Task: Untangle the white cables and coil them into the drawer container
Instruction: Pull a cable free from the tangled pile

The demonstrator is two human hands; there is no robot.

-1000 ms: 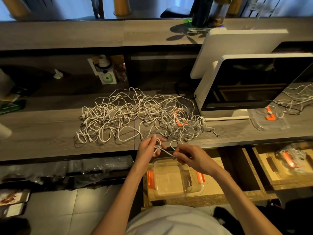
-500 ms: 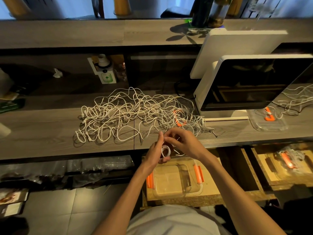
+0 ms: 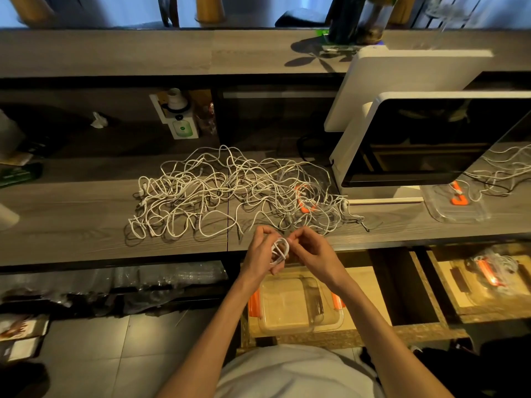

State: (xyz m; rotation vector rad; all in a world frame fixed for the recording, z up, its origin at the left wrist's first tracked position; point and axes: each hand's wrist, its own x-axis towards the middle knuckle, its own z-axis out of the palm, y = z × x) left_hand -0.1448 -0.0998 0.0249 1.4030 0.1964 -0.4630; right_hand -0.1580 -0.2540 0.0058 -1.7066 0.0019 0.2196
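Left hand [image 3: 260, 254] grips a small cable coil [image 3: 280, 250]; right hand [image 3: 311, 252] pinches it. Tangled cables [image 3: 230, 193] at twelve o'clock half-hide an orange-clipped lid [image 3: 306, 198] (outline unclear) on the grey wood counter [image 3: 71, 219].

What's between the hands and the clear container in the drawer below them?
Head view: nothing. The hands, left and right, hold the small cable coil in open air above the clear container, which looks empty.

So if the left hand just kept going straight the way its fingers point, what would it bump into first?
Probably the near edge of the tangled cable pile on the desk. The left hand, gripping a small white coil, points up and away toward it. Depth is hard to judge, so it might pass just above the wires.
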